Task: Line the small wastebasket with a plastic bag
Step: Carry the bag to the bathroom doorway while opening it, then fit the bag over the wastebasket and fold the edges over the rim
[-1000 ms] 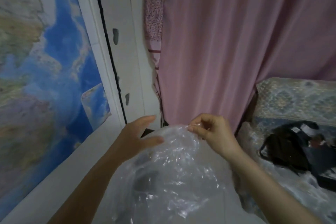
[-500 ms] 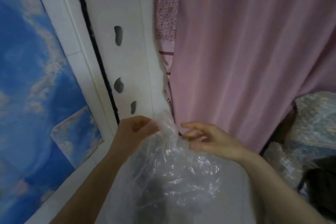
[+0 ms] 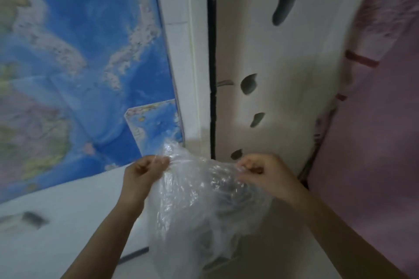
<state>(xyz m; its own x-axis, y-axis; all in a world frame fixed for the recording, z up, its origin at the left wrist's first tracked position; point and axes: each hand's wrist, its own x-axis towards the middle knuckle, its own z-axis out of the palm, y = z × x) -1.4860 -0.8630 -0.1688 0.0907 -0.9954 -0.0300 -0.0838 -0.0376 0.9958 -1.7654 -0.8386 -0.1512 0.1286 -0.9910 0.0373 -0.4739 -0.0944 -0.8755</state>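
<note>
A clear, crinkled plastic bag (image 3: 195,208) hangs in front of me at lower centre. My left hand (image 3: 141,174) pinches its top edge on the left side. My right hand (image 3: 264,173) pinches the top edge on the right side. The two hands hold the edge stretched between them, a short way apart. Dark shapes show dimly through the film below, too blurred to name. No wastebasket is plainly in view.
A blue wall map (image 3: 68,75) covers the left wall. A white panel with dark oval marks (image 3: 272,75) stands straight ahead, with a black vertical gap (image 3: 212,63) beside it. A pink curtain (image 3: 374,131) hangs at the right.
The view has swung left, so the map fills more of the frame and the curtain less. My hands have moved apart along the bag's top edge, both now pinching it.
</note>
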